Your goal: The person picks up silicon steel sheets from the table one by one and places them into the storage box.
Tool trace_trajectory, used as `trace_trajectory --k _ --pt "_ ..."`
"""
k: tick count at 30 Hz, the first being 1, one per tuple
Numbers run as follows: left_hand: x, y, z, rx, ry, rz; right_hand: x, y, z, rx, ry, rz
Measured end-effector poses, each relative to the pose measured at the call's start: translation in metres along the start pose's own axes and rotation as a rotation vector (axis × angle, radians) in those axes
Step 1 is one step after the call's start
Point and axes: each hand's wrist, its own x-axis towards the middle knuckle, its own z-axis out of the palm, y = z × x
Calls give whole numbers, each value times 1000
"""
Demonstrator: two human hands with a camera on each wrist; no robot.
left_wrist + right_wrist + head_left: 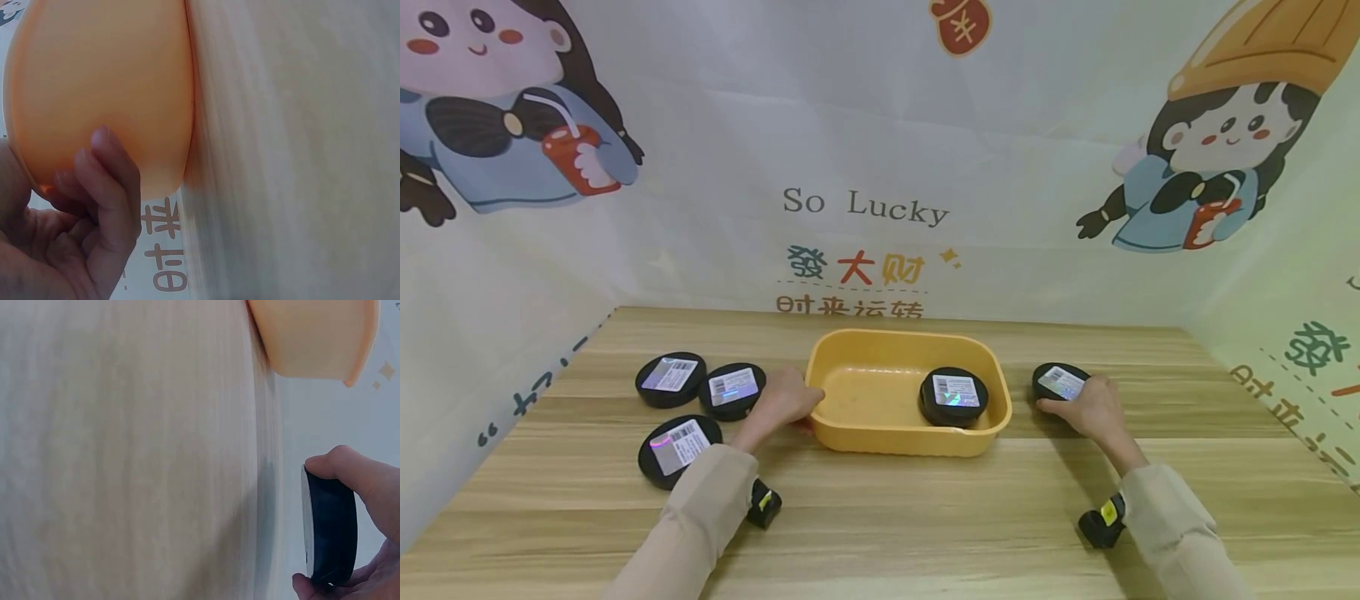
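Note:
At the left end of a yellow plastic bin (880, 442), my left hand (784, 398) grips the rim, thumb over the edge and fingers curled against the outer wall in the left wrist view. To the right of the bin, my right hand (1093, 408) holds a round black case (1062, 382) with a silver barcode label. The right wrist view shows that case (334, 528) pinched by its side between thumb and fingers, raised off the table. Inside the bin, at its right end, lies another labelled black case (953, 396).
Left of the bin lie three more round black cases: a back one (672, 379), one (733, 390) close to my left hand, and a front one (679, 450) partly behind my sleeve. A printed cloth (865, 150) stands behind the wooden table (925, 525).

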Motion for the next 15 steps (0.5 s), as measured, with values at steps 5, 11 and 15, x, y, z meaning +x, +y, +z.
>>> trace_trajectory --k 5,11,15 --pt "0 0 0 12 5 4 -3 -3 0 47 66 -24" --pt "0 0 0 10 7 8 -5 -10 0 105 112 -45" --pt "0 0 0 2 7 11 -7 -16 -2 138 144 -67"
